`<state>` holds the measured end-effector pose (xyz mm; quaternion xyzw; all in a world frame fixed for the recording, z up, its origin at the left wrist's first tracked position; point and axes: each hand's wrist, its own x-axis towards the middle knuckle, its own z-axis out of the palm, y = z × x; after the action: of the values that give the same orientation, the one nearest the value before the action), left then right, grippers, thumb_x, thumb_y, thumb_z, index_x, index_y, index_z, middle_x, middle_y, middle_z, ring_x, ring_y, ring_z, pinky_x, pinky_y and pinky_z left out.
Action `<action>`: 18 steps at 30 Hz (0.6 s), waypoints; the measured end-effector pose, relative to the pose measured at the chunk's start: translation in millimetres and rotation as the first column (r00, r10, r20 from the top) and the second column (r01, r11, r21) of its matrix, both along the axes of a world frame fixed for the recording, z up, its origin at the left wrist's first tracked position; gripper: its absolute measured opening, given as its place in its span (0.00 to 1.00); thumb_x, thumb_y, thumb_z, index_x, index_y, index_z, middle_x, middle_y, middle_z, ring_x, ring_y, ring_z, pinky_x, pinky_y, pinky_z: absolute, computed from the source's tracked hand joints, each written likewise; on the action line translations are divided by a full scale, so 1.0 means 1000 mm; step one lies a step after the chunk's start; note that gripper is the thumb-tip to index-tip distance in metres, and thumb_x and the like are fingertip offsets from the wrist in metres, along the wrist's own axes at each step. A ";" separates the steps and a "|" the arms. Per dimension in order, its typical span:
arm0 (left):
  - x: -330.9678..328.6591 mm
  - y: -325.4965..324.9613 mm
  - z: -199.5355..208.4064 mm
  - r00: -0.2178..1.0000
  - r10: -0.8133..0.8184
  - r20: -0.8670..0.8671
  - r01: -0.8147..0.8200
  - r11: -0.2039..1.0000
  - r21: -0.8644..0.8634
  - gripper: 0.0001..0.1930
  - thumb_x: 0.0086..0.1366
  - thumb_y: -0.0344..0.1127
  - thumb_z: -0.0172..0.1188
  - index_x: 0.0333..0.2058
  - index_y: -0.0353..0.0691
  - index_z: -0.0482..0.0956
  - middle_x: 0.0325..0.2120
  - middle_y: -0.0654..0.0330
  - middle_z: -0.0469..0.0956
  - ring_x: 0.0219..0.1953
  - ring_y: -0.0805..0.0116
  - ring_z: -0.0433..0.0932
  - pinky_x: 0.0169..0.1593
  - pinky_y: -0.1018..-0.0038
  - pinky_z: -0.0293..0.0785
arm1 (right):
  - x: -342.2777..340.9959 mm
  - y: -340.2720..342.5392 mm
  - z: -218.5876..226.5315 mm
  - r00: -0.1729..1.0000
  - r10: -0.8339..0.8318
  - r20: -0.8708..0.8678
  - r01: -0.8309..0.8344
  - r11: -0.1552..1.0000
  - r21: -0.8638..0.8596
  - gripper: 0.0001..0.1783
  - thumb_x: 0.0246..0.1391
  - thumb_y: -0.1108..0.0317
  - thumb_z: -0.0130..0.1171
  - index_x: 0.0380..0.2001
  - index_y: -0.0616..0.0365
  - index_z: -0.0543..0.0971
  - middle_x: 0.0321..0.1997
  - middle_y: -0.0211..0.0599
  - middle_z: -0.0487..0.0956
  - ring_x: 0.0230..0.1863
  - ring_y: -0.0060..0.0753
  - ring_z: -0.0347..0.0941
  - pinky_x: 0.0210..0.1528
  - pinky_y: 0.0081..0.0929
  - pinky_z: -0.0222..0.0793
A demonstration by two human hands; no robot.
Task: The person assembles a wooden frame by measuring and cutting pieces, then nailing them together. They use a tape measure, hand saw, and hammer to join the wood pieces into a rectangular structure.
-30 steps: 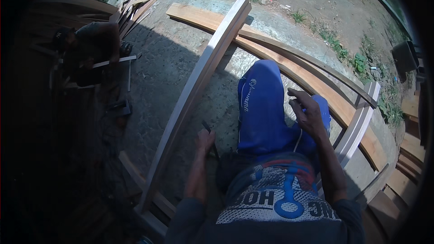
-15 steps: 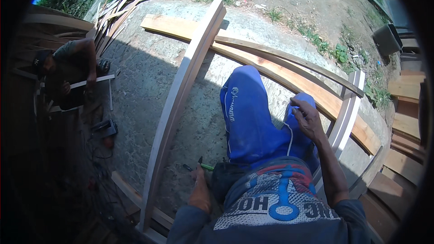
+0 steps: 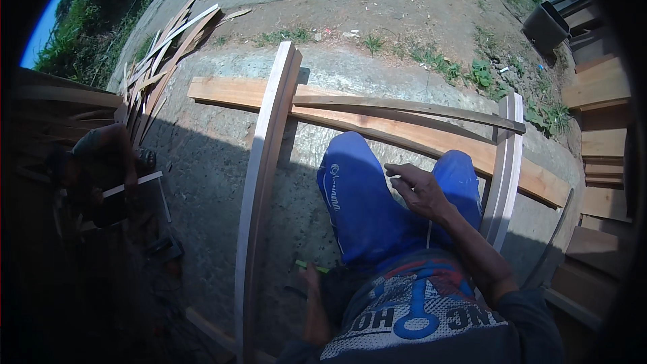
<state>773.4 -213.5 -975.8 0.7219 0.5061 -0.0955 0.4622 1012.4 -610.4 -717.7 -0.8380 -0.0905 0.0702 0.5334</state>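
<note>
My left hand (image 3: pixel 311 282) is low beside my left hip, its fingers in shade and closed around a slim green tool (image 3: pixel 303 265); its exact kind is hard to make out. Over my blue-trousered lap, my right hand (image 3: pixel 419 192) hangs in the air with fingers apart and nothing in them. A long squared timber beam (image 3: pixel 259 162) lies on the ground left of my legs. Another pale beam (image 3: pixel 505 162) runs along my right side. Beyond my knees, a wide plank (image 3: pixel 404 131) lies crosswise, with a thin weathered strip (image 3: pixel 411 106) above it.
At the left, a person (image 3: pixel 101 175) crouches in shade with a white strip. Offcut slats (image 3: pixel 172 47) are heaped at the far left. Stacked boards (image 3: pixel 600 141) line the right side, below a dark bin (image 3: pixel 546 27). The slab is concrete, with dirt and weeds farther off.
The view has tilted, so the beams and my knees sit lower in it. My right hand has moved left from over my right knee to between my knees. The left hand stays beside my hip.
</note>
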 end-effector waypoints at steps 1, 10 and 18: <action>0.023 0.005 0.012 0.993 0.031 0.113 -0.032 0.999 0.006 0.20 0.68 0.43 0.55 0.44 0.28 0.80 0.37 0.48 0.84 0.43 0.55 0.81 0.49 0.59 0.73 | 0.000 0.003 -0.006 1.000 0.017 0.023 -0.017 1.000 0.000 0.18 0.65 0.71 0.57 0.57 0.57 0.78 0.45 0.49 0.83 0.44 0.45 0.82 0.45 0.36 0.78; 0.275 -0.090 0.270 0.626 -0.229 0.745 0.417 0.906 -0.072 0.19 0.79 0.50 0.47 0.45 0.36 0.73 0.24 0.63 0.74 0.29 0.78 0.70 0.33 0.78 0.65 | -0.008 0.069 0.003 0.937 0.126 0.325 -0.141 0.990 0.022 0.25 0.65 0.66 0.57 0.63 0.62 0.69 0.44 0.52 0.80 0.45 0.55 0.80 0.48 0.41 0.77; 0.306 -0.258 0.268 0.378 -0.424 0.823 0.785 0.618 -0.043 0.26 0.79 0.56 0.43 0.45 0.38 0.80 0.20 0.72 0.66 0.18 0.85 0.58 0.22 0.83 0.51 | -0.014 0.011 0.018 0.903 -0.429 -0.001 0.418 0.878 0.233 0.16 0.63 0.66 0.59 0.51 0.59 0.73 0.34 0.47 0.78 0.35 0.36 0.76 0.37 0.37 0.71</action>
<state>1079.4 -471.9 -708.1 0.7061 -0.0782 -0.0664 0.7006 998.6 -599.2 -699.8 -0.7723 0.0740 -0.0800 0.6259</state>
